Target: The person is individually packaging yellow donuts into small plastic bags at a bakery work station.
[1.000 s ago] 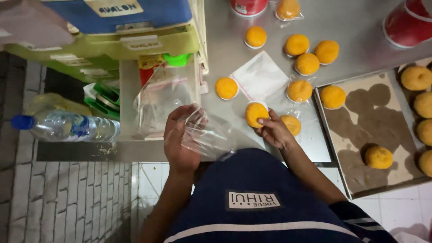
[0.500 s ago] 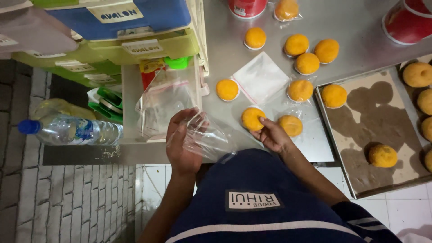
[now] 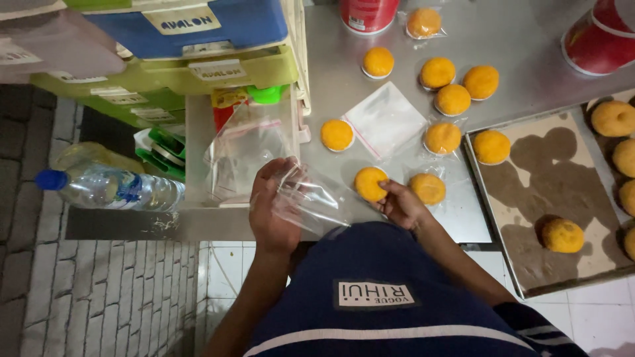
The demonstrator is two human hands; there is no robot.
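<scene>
The steel table (image 3: pixel 529 86) spreads in front of me, with stacked blue and green crates (image 3: pixel 198 46) at its left end. A baking tray (image 3: pixel 489 218) lined with stained paper sits to my right and carries more buns along its far edge and one near the front (image 3: pixel 562 235). A plastic water bottle (image 3: pixel 109 188) lies on its side on the left. A flat pile of clear bags (image 3: pixel 387 119) rests among the orange buns (image 3: pixel 453 99) scattered across the table. My left hand (image 3: pixel 271 208) is curled around the mouth of one clear plastic bag (image 3: pixel 314 198), pinching it between thumb and fingers. My right hand (image 3: pixel 403 205) grips a round orange bun (image 3: pixel 370 183) with its fingertips, just beside the bag's opening at the near table edge.
</scene>
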